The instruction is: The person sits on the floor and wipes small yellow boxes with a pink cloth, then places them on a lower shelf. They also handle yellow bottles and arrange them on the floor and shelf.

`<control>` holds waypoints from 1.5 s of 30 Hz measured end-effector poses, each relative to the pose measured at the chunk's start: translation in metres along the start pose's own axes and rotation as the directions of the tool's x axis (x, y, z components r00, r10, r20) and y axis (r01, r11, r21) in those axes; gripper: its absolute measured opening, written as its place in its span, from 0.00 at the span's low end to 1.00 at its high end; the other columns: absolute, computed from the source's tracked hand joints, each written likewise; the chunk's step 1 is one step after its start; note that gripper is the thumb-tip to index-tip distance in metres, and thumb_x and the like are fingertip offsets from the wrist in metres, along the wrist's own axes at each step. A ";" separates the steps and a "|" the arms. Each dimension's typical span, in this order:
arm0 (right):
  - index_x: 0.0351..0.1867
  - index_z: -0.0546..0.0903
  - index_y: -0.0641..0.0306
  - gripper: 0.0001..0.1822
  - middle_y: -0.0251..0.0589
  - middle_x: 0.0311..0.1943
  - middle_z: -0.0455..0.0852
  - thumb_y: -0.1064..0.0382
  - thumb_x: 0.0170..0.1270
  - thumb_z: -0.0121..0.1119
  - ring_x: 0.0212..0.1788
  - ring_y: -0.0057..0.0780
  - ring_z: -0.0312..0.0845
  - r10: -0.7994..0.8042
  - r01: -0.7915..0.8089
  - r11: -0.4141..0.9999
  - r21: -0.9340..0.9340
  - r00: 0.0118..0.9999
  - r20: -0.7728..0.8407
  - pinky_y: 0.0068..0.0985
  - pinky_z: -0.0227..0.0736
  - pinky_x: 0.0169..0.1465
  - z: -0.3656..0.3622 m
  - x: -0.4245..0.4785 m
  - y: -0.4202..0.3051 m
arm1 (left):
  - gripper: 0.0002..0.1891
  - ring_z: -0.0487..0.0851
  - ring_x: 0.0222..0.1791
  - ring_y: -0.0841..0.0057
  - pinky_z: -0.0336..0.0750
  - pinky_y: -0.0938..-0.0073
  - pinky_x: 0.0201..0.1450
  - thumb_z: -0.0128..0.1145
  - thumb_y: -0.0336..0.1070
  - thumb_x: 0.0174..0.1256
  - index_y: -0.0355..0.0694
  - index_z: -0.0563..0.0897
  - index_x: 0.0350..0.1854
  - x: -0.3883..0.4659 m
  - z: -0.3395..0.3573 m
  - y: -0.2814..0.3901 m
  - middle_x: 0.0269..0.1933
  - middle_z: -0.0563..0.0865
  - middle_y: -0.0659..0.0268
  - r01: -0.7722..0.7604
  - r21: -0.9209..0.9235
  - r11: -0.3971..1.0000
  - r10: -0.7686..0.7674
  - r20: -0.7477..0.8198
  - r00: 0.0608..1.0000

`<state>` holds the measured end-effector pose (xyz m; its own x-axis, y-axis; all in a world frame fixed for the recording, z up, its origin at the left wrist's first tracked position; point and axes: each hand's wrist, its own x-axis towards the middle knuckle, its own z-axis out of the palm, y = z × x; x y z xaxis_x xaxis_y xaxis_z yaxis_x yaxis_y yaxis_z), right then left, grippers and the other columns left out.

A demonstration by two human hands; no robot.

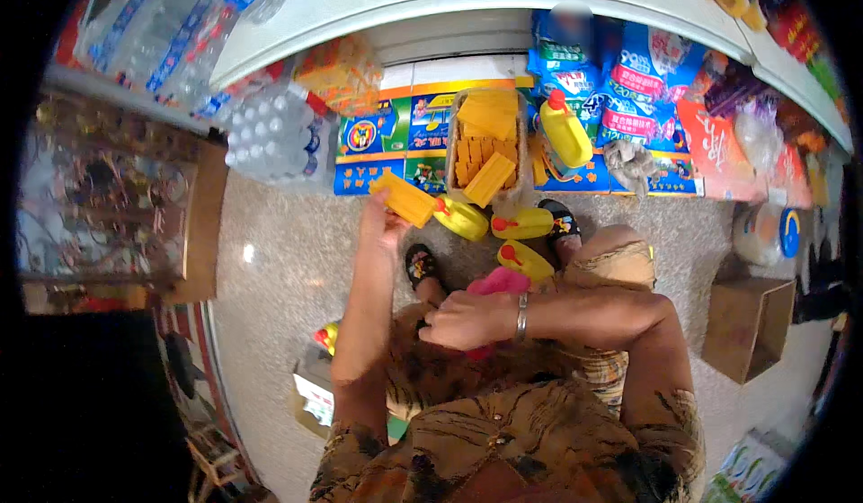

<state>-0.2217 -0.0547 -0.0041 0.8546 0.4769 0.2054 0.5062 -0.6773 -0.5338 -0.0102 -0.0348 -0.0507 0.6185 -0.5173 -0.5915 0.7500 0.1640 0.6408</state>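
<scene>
My left hand (391, 223), stretched forward, grips a yellow ridged bar (403, 198), which looks like laundry soap. Near my lap, my right hand (470, 319) is curled, with a silver bracelet at its wrist. Pink cloth (500, 282) shows beside and under it; whether its fingers hold the cloth I cannot tell. Ahead stands a plastic-lined box (453, 152) of similar yellow bars (487, 113), one lying aslant on top (489, 179). Yellow bottles with red caps lie on the floor: one beside the held bar (462, 218), others nearer my knees (522, 223), (529, 260).
Another yellow bottle (566, 135) and a crumpled grey cloth (632, 166) rest by blue detergent bags (634, 112) under the white shelf (472, 4). Shrink-wrapped bottles (270, 132) stand left, beside a display case (202, 220). An open cardboard box (745, 328) is at right.
</scene>
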 end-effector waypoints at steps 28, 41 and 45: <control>0.19 0.71 0.61 0.07 0.41 0.20 0.76 0.63 0.41 0.56 0.25 0.37 0.75 0.062 -0.020 0.995 0.099 0.895 -0.442 0.34 0.70 0.29 0.004 -0.043 0.032 | 0.20 0.80 0.47 0.56 0.80 0.51 0.47 0.49 0.18 0.60 0.37 0.66 0.55 0.138 0.061 -0.087 0.51 0.76 0.54 0.110 0.299 0.948 -0.151 0.119 0.981; 0.21 0.79 0.60 0.04 0.43 0.22 0.81 0.65 0.48 0.55 0.26 0.38 0.81 0.115 -0.068 0.981 0.179 0.957 -0.265 0.32 0.73 0.26 -0.003 -0.035 0.033 | 0.30 0.78 0.48 0.56 0.75 0.60 0.45 0.61 0.29 0.53 0.33 0.64 0.59 0.119 0.109 -0.080 0.44 0.80 0.49 -0.316 0.926 -0.205 0.247 0.362 0.899; 0.23 0.80 0.60 0.05 0.43 0.23 0.83 0.64 0.48 0.55 0.27 0.38 0.82 0.103 -0.036 0.967 0.253 0.961 -0.257 0.33 0.74 0.26 0.018 -0.028 0.035 | 0.34 0.67 0.60 0.54 0.60 0.51 0.61 0.58 0.26 0.48 0.39 0.64 0.63 0.122 0.141 -0.070 0.56 0.73 0.50 -0.637 0.558 -0.531 0.254 0.822 0.509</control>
<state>-0.2298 -0.0813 -0.0429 0.9029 0.2449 0.3532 0.4297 -0.5302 -0.7309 -0.0204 -0.2280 -0.0990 0.3124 -0.9126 0.2639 -0.9234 -0.2265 0.3099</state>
